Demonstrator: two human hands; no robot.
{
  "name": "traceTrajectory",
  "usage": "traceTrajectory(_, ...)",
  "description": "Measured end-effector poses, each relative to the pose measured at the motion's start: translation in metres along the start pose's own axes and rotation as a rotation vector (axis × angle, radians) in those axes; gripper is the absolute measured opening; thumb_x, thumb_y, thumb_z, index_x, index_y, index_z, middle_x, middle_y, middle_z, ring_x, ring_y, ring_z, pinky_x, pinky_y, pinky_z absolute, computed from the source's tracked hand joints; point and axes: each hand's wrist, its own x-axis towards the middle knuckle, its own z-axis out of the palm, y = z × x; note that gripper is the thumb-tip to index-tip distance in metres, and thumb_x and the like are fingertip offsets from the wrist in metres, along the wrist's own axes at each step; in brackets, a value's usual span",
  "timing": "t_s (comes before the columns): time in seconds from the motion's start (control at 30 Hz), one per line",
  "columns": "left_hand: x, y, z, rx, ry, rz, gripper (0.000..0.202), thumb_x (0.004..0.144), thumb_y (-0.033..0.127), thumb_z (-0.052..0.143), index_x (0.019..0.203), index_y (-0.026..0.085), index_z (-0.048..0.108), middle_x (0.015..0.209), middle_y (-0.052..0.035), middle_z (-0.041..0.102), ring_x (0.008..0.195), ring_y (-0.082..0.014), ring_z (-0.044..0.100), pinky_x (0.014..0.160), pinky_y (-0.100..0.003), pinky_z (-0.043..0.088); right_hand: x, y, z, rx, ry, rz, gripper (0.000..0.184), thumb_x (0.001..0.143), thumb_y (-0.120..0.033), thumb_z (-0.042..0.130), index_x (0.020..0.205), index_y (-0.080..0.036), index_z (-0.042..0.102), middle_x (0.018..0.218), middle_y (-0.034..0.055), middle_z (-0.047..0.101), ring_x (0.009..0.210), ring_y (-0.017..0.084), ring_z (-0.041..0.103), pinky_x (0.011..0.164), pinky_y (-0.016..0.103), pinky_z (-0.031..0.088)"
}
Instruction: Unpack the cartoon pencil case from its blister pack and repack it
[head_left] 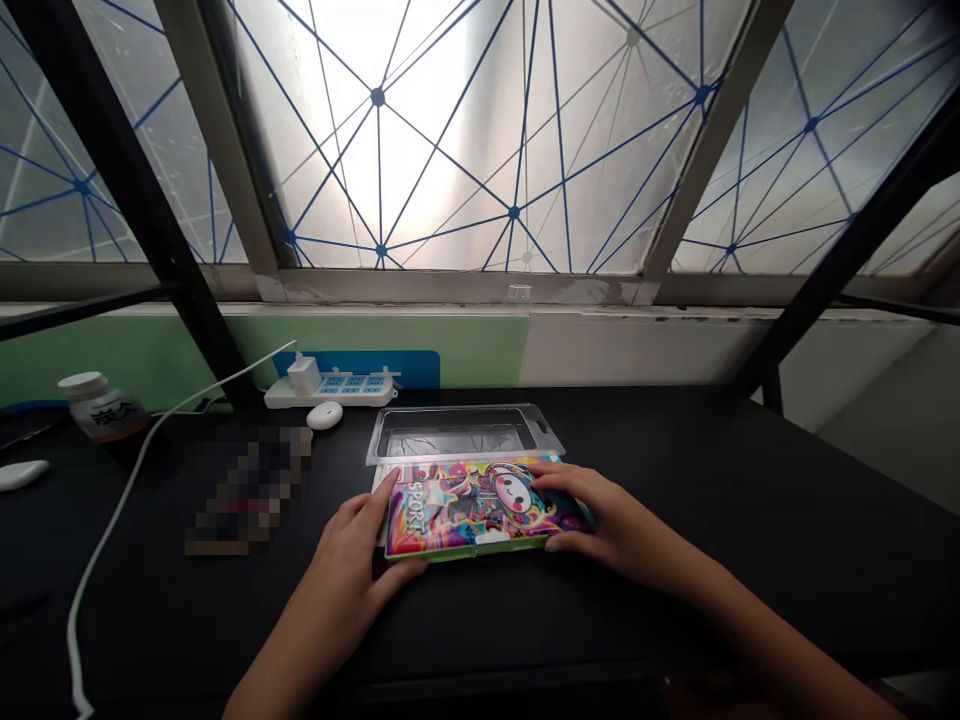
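Left hand (349, 545), right hand (607, 515) gripping printed box (480, 510) sides, fingers spread; clear blister tray (454, 432) behind.

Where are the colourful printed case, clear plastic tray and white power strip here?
Colourful printed case (480, 510), head view, on its printed front.
Clear plastic tray (450, 432), head view, on its hollow middle.
White power strip (289, 397), head view, on its left end.

And there it is: "SPORT" in bold letters running sideways along the left end of the colourful cartoon-printed flat case (480, 508)! Upper left, a white-capped bottle (103, 408) shows dark characters, hard to make out.
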Motion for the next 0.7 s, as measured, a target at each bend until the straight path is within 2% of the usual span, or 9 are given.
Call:
traceTrajectory(0.1, -0.003, 0.002, -0.002, -0.045, -0.027, -0.016, 0.088, 0.087, 0.041, 0.064, 0.159, 0.035, 0.014, 0.146, -0.0106, 0.048, 0.135, -0.0328, 0.046, 0.109, -0.051, 0.039, 0.015, 0.000, -0.012, 0.141, 0.062, 0.110, 0.035, 0.090, -0.052, 0.063, 0.111, -0.024, 0.070, 0.114, 0.0069, 0.072, 0.106, 0.029, 0.067, 0.092, 0.041, 0.053)
traceTrajectory(0.17, -0.005, 0.003, -0.003, -0.057, -0.060, -0.029, 0.094, 0.086, 0.043, 0.066, 0.159, 0.036, 0.007, 0.148, -0.0102, 0.048, 0.139, -0.0344, 0.042, 0.109, -0.053, 0.040, 0.027, 0.004, -0.014, 0.233, 0.158, 0.200, 0.036, 0.094, -0.054, 0.055, 0.102, -0.022, 0.070, 0.095, 0.0052, 0.074, 0.088, 0.025, 0.070, 0.077, 0.036, 0.055)
traceTrajectory(0.2, -0.006, 0.004, -0.003, -0.051, -0.071, -0.037, 0.096, 0.085, 0.045, 0.066, 0.159, 0.036, 0.006, 0.149, -0.0100, 0.047, 0.141, -0.0359, 0.039, 0.108, -0.054, 0.040, 0.032, 0.007, -0.013, 0.270, 0.208, 0.224, 0.036, 0.094, -0.054, 0.055, 0.101, -0.022, 0.068, 0.092, 0.0048, 0.074, 0.085, 0.024, 0.069, 0.074, 0.035, 0.055)
traceTrajectory(0.27, -0.007, 0.003, -0.003, -0.019, -0.066, -0.044, 0.095, 0.084, 0.049, 0.066, 0.159, 0.036, 0.009, 0.153, -0.0093, 0.044, 0.142, -0.0383, 0.036, 0.107, -0.056, 0.040, 0.037, 0.013, -0.009, 0.327, 0.291, 0.234, 0.035, 0.092, -0.054, 0.058, 0.104, -0.022, 0.065, 0.095, 0.0054, 0.073, 0.087, 0.024, 0.069, 0.074, 0.034, 0.056)
traceTrajectory(0.37, -0.007, 0.001, -0.001, 0.007, -0.031, -0.012, 0.087, 0.087, 0.052, 0.062, 0.159, 0.036, 0.014, 0.154, -0.0081, 0.044, 0.140, -0.0372, 0.040, 0.106, -0.054, 0.043, 0.028, 0.018, -0.005, 0.289, 0.368, 0.221, 0.037, 0.093, -0.054, 0.058, 0.111, -0.023, 0.063, 0.103, 0.0075, 0.072, 0.094, 0.026, 0.068, 0.080, 0.037, 0.056)
traceTrajectory(0.47, -0.006, 0.002, 0.002, -0.009, 0.019, -0.010, 0.074, 0.093, 0.053, 0.052, 0.158, 0.033, 0.021, 0.145, -0.0094, 0.053, 0.134, -0.0336, 0.048, 0.104, -0.051, 0.046, 0.005, 0.017, -0.003, 0.153, 0.262, 0.107, 0.046, 0.096, -0.059, 0.046, 0.121, -0.025, 0.064, 0.116, 0.0099, 0.069, 0.106, 0.029, 0.066, 0.090, 0.042, 0.053)
traceTrajectory(0.57, -0.004, 0.007, 0.003, -0.021, 0.073, -0.051, 0.058, 0.096, 0.055, 0.045, 0.148, 0.028, 0.042, 0.134, -0.0097, 0.060, 0.125, -0.0318, 0.055, 0.102, -0.050, 0.048, -0.015, 0.014, 0.000, 0.030, 0.076, -0.002, 0.054, 0.091, -0.061, 0.056, 0.135, -0.030, 0.058, 0.139, 0.0099, 0.057, 0.125, 0.032, 0.056, 0.103, 0.045, 0.048)
traceTrajectory(0.63, -0.003, 0.009, 0.003, -0.021, 0.090, -0.057, 0.053, 0.096, 0.056, 0.044, 0.141, 0.028, 0.050, 0.129, -0.0090, 0.062, 0.121, -0.0314, 0.057, 0.100, -0.050, 0.049, -0.021, 0.014, 0.004, -0.041, 0.071, 0.043, 0.062, 0.086, -0.055, 0.067, 0.141, -0.032, 0.050, 0.145, 0.0093, 0.053, 0.129, 0.032, 0.054, 0.105, 0.044, 0.047)
traceTrajectory(0.7, -0.002, 0.010, 0.003, -0.018, 0.100, -0.046, 0.052, 0.097, 0.056, 0.043, 0.140, 0.027, 0.051, 0.129, -0.0088, 0.062, 0.121, -0.0314, 0.057, 0.100, -0.051, 0.048, -0.020, 0.015, 0.007, -0.074, 0.132, 0.121, 0.063, 0.086, -0.052, 0.068, 0.142, -0.031, 0.047, 0.139, 0.0099, 0.057, 0.123, 0.031, 0.058, 0.102, 0.044, 0.049)
